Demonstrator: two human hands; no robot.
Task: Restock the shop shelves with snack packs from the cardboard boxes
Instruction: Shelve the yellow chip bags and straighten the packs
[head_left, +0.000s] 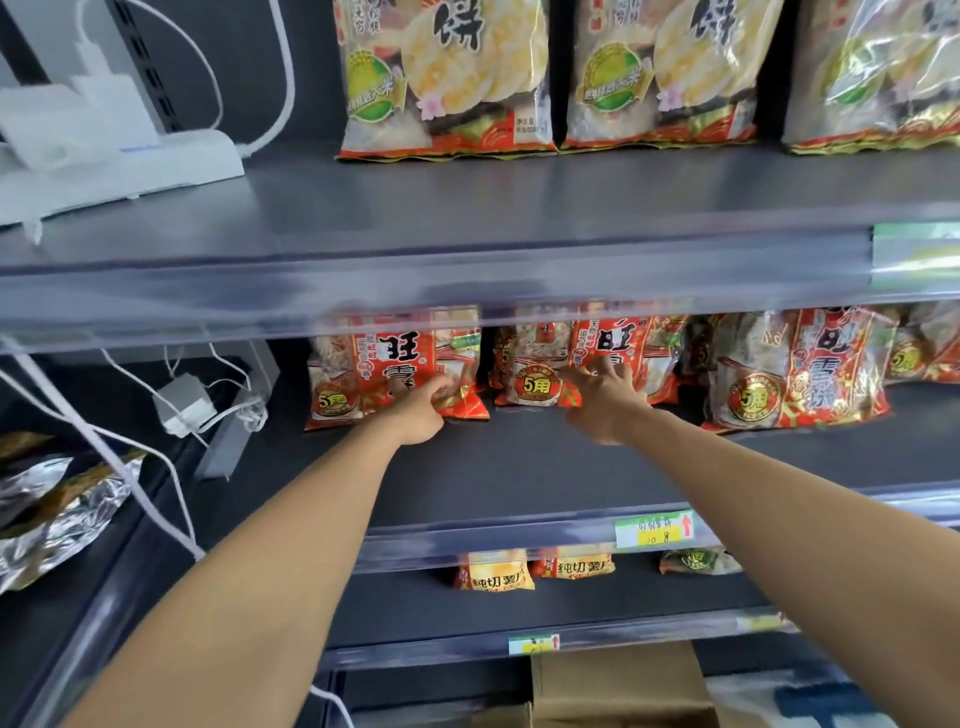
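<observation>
Both my arms reach onto the middle shelf (519, 467). My left hand (423, 410) grips the lower right corner of a red rice-cracker pack (395, 364) that stands upright at the left of the row. My right hand (602, 400) has its fingers spread flat against the front of a second red pack (535, 374) in the middle. A third red pack (795, 369) stands to the right, untouched. A cardboard box (618, 680) sits below the lowest shelf.
Large rice-cracker bags (447, 78) line the top shelf. White power adapters and cables (119, 140) lie at the upper left, more cables (187, 405) hang at the middle left. Silver foil packs (57, 509) lie on the left unit. Yellow chip packs (493, 571) sit on the lower shelf.
</observation>
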